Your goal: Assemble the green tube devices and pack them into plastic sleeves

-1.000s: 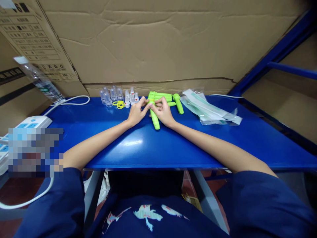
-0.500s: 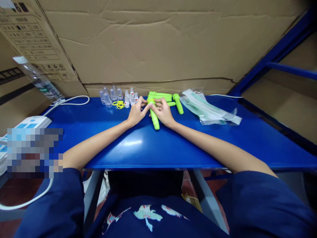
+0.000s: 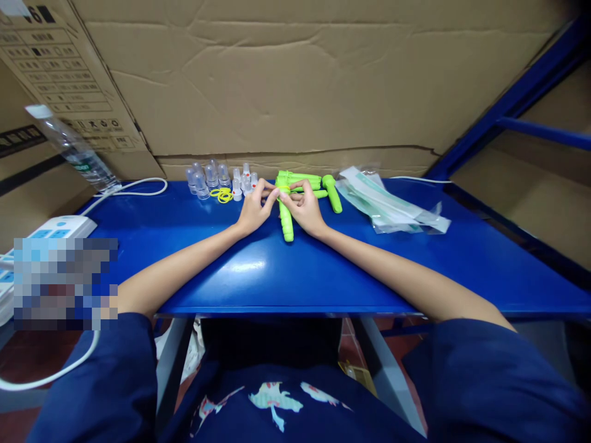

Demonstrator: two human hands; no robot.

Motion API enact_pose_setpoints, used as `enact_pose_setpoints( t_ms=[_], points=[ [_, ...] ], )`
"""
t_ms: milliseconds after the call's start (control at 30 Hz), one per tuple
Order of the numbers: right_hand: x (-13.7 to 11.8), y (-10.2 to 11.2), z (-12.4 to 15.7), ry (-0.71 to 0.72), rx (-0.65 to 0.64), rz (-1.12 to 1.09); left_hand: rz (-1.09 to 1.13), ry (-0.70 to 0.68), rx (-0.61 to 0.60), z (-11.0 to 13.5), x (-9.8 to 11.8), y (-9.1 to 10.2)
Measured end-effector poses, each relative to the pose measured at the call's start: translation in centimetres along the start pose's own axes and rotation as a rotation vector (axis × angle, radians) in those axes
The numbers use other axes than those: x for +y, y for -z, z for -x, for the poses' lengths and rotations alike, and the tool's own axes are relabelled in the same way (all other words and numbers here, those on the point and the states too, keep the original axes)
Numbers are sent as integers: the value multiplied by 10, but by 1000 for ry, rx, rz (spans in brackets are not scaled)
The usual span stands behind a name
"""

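Green handle [image 3: 287, 224] sits between left hand [image 3: 254, 209] and right hand [image 3: 306, 211] (seemingly pinched).

Centre of frame: left hand [image 3: 253, 208] and right hand [image 3: 305, 210] pinching a lime-green handle [image 3: 287, 223] near its upper end, close by a yellow band [image 3: 285, 188]; other end towards frame bottom. Blue table [image 3: 240, 280] underneath. Left of the hands: clear caps [image 3: 200, 186], loose yellow rings [image 3: 223, 195], small white pieces [image 3: 237, 193]. Right: another green handle [image 3: 332, 194], then clear plastic packets [image 3: 388, 206]. Upper left, capped bottle [image 3: 77, 151]; power strip [image 3: 62, 226] mid-left, partly pixelated.
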State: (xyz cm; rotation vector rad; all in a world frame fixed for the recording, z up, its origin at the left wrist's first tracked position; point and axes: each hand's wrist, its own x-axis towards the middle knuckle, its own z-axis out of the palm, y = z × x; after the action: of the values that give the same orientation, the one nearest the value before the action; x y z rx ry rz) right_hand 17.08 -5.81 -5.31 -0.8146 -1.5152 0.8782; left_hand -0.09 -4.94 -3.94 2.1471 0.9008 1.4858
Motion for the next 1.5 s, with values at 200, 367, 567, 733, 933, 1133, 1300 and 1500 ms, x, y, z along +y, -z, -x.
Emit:
enact_pose_setpoints(
  t_ms=[200, 367, 567, 733, 933, 1133, 1300, 1500],
  points=[
    [-1, -2, -1, 0, 3, -26, 25, 11, 25, -3, -3, 1],
    [-6, -1, 3, 39, -9, 21, 32, 16, 31, -5, -8, 2],
    [-8, -1, 4, 40, -35, 25, 22, 23, 26, -7, -7, 3],
    [-11, -2, 4, 29, -6, 7, 22, 26, 46, -7, -8, 3],
    [-15, 2, 5, 40, 29, 47, 22, 14, 55, -7, -9, 3],
    [-10, 6, 4, 24, -42, 105, 1, -6, 26, -8, -9, 6],
    [-7, 8, 3, 53, -97, 118, 13, 1, 0, -8, -14, 6],
    [-8, 5, 2, 49, -54, 44, 61, 2, -26, -9, -15, 5]
  ],
)
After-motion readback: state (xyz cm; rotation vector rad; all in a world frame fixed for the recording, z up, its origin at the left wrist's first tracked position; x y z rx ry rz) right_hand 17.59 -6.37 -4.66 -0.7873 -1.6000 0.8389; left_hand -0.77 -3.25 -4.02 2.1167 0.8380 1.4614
